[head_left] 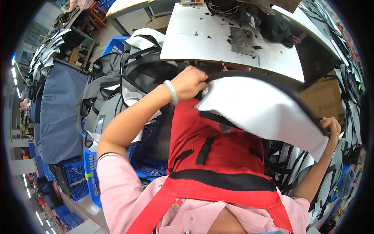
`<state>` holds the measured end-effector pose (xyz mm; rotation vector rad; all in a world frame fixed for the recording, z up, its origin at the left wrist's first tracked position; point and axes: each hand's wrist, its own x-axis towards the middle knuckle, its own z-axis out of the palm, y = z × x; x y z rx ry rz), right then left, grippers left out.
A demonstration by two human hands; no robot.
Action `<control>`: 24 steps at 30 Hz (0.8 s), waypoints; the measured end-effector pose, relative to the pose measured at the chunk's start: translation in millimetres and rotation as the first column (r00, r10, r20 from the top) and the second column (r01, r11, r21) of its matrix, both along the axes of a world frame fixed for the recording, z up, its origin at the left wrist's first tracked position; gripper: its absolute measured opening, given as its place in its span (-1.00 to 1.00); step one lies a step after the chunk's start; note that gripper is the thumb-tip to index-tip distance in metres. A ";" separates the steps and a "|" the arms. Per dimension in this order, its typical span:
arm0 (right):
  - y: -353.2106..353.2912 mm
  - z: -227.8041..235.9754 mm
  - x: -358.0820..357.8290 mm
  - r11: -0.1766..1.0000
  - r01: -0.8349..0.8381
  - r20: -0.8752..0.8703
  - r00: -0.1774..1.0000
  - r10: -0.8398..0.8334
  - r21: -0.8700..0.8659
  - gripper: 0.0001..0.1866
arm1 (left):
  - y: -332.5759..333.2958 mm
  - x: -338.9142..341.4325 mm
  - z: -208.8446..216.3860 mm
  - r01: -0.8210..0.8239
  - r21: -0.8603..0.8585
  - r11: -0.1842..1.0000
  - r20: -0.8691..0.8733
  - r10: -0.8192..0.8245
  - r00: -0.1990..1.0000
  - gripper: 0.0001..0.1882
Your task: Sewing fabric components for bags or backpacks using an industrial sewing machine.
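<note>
A white fabric panel point(255, 103) with black edging is stretched out in the air above my lap, in front of the red apron point(230, 156). My left hand point(191, 83) pinches its left end, close to the front edge of the white sewing table point(194, 35). At the panel's lower right end, my right hand point(331, 126) grips the black edging. Parts of the panel are smeared by motion. Both sets of fingers are closed on the cloth.
Grey and black sewn bag pieces point(113, 97) lie heaped in blue plastic crates point(146, 156) at my left. Small black scraps and a dark machine point(249, 19) are on the table. A cardboard box point(323, 95) and piles of white-and-black strips point(350, 101) stand at the right.
</note>
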<state>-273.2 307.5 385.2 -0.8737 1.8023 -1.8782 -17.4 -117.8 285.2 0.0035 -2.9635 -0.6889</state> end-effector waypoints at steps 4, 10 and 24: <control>46.3 -39.9 -66.9 0.881 0.439 -0.264 0.883 -0.387 0.177 -0.74 | 35.6 37.0 100.3 0.058 0.339 0.939 -0.017 -0.056 0.998 -0.59; -8.9 76.7 -33.0 0.855 0.232 -0.620 0.774 0.126 0.464 -0.63 | 107.0 7.1 175.0 0.222 0.665 0.713 0.236 -0.483 0.843 -0.48; -146.3 6.5 50.6 0.551 -0.385 -0.204 0.652 0.730 0.740 -0.67 | 79.2 -32.5 89.1 0.196 -0.137 0.971 -0.251 -0.226 0.941 -0.60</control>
